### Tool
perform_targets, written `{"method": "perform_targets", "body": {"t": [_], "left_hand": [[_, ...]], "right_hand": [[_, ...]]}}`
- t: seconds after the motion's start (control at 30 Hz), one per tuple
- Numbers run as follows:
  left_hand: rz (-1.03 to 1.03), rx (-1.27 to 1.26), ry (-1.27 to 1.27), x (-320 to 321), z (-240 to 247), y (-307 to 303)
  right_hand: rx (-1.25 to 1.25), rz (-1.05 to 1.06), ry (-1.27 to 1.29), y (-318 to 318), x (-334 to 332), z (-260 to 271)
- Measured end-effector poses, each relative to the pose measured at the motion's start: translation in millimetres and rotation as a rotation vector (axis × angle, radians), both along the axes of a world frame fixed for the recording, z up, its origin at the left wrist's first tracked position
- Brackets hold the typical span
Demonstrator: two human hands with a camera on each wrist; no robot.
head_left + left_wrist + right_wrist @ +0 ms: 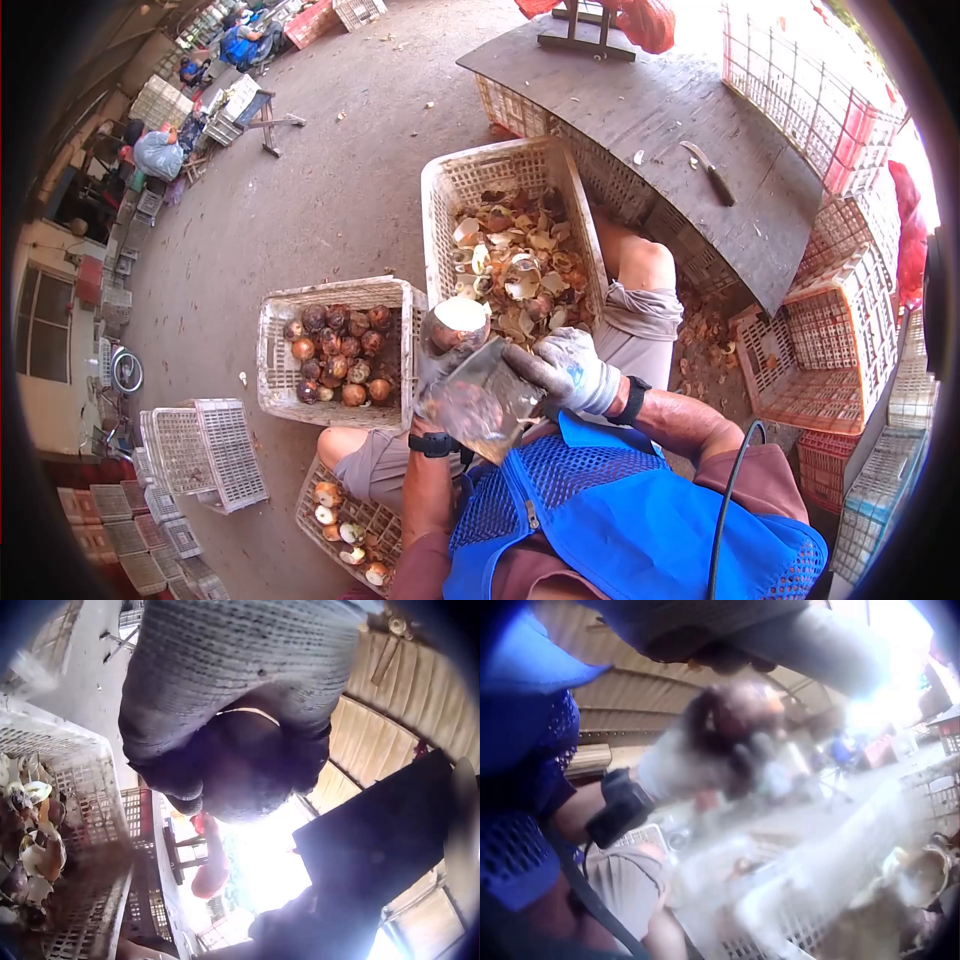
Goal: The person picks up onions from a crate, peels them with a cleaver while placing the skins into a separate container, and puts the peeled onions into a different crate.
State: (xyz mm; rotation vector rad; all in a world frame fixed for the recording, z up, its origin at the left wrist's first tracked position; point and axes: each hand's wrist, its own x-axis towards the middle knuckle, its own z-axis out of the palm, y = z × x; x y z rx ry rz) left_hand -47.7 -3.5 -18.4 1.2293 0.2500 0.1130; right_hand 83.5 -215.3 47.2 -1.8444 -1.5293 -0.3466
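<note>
My gloved left hand (436, 368) grips a round brown-skinned bulb (462, 316) with a flat white cut face on top. The same bulb (247, 765) shows only as a dark shape under the glove in the left wrist view. In my gloved right hand (570, 370) is a cleaver with a broad, stained blade (485, 400), held close beside the bulb and overlapping the left hand in the head view. The right wrist view shows the bulb (742, 712) blurred. Just beyond both hands stands a crate (440, 215) of curved peelings (520, 270).
A crate (265, 350) of unpeeled brown bulbs stands to the left, and another (330, 500) with paler bulbs lies by the left leg. A curved knife (715, 175) lies on the dark board (620, 110). Stacked crates (830, 340) stand right. Other people work far left.
</note>
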Motion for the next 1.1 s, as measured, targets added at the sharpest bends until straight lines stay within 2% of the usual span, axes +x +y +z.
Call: {"method": "perform_targets", "body": {"t": [0.03,0.07,0.1,0.13,0.23,0.33,0.4,0.43,0.5,0.53,0.6,0.63,0.67,0.73,0.87,0.9,0.93,1.0,1.03,1.07,1.1], "left_hand": [[-0.067,0.216,-0.006,-0.6,0.9,3.1],[-0.162,0.650,-0.034,-1.3,0.4,5.1],[-0.252,1.224,-0.094,-0.4,4.3,6.7],[-0.311,1.572,-0.141,4.5,8.7,8.0],[-0.706,1.895,0.405,11.6,32.5,-0.9],[-0.258,0.121,0.213,-2.2,1.1,2.3],[-0.103,-0.331,0.023,-1.9,0.2,1.7],[-0.119,-0.201,-0.086,4.2,0.4,2.7],[-0.124,-0.209,-0.186,8.6,-8.6,9.4],[-0.115,-0.352,-0.170,7.8,-36.7,18.7],[-0.098,-0.650,-0.120,3.8,-46.1,13.6],[-0.020,-0.594,-0.107,0.9,-48.4,10.6],[0.056,-0.536,-0.090,7.4,-15.7,-2.5],[0.132,-0.478,-0.015,5.3,8.5,-9.9],[0.143,-0.379,-0.070,0.2,11.1,-2.4],[0.139,-0.362,-0.114,0.7,5.2,-0.6],[0.134,-0.345,-0.159,1.8,1.2,0.4],[0.153,-0.253,-0.116,6.7,23.0,-11.1],[0.163,-0.206,-0.094,9.4,32.9,-16.1],[0.155,-0.056,-0.089,12.3,36.0,-17.8],[0.145,0.095,-0.085,15.7,38.5,-18.8]], "right_hand": [[-0.020,0.014,-0.010,-0.3,2.0,-4.3],[-0.042,0.027,-0.020,-0.8,3.9,-10.3],[-0.147,-0.066,-0.041,1.5,5.9,-21.4],[-0.173,-0.079,-0.002,0.4,6.9,-28.5],[-0.195,-0.109,-0.044,2.3,1.4,-32.2],[-0.122,-0.061,-0.090,4.9,7.0,-34.0],[-0.105,-0.025,-0.077,7.5,10.6,-36.4],[-0.164,-0.129,-0.041,9.2,13.1,-52.0],[-0.331,-0.189,0.137,14.5,20.8,-58.9],[-0.414,-0.209,0.185,15.6,20.4,-53.6],[-0.612,-0.207,0.290,18.3,22.7,-44.0],[-0.609,-0.230,0.303,16.6,27.3,-64.5],[-0.639,-0.271,0.322,13.9,31.1,-71.8],[-0.556,-0.328,0.351,10.8,41.4,-89.6],[-0.332,-0.370,0.696,21.1,30.7,-42.0],[-0.207,-0.325,0.835,23.9,24.8,-53.1],[0.147,-0.240,0.907,33.7,13.2,-69.3],[0.012,-0.172,1.698,33.9,2.9,-39.9],[0.083,-0.127,1.914,35.7,-3.8,-30.9],[0.192,-0.114,2.043,38.7,-10.8,-23.4],[0.200,0.010,2.197,36.3,-12.6,-32.4]]}}
